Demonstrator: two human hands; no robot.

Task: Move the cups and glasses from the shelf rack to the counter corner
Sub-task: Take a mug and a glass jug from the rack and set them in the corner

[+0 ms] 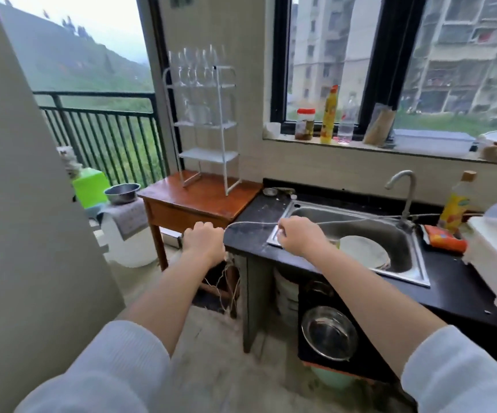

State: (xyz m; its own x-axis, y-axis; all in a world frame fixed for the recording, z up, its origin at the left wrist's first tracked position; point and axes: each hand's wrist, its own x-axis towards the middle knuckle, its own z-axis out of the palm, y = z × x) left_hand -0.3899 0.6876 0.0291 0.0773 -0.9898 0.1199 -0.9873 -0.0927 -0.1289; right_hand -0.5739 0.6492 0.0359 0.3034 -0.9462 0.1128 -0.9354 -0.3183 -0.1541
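A white wire shelf rack stands on a small wooden table against the wall. Several clear stemmed glasses sit on its top shelf, and more clear glasses stand one shelf lower. Its lowest shelf is bare. My left hand is a closed fist near the left end of the black counter. My right hand is closed above the counter by the sink's left rim. A thin pale cord runs between both hands and on to the right over the sink.
A steel sink with a tap holds white bowls. Bottles and jars line the windowsill. A yellow bottle, an orange packet and a white container stand at the right. A steel bowl sits left of the table.
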